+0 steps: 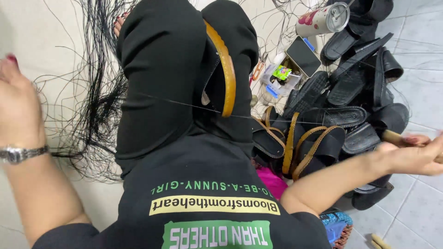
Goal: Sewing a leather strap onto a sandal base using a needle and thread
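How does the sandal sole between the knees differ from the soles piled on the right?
The sole between the knees stands on edge, alone, with taut thread running across it. The piled soles lie overlapped on the tiled floor, many together, with no thread seen on them. Both are black with a tan edge band.

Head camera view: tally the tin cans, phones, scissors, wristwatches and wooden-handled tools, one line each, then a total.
Tin can: 1
Phone: 1
Scissors: 1 pair
Wristwatch: 1
Wooden-handled tool, held in the right hand: 1
Total: 5
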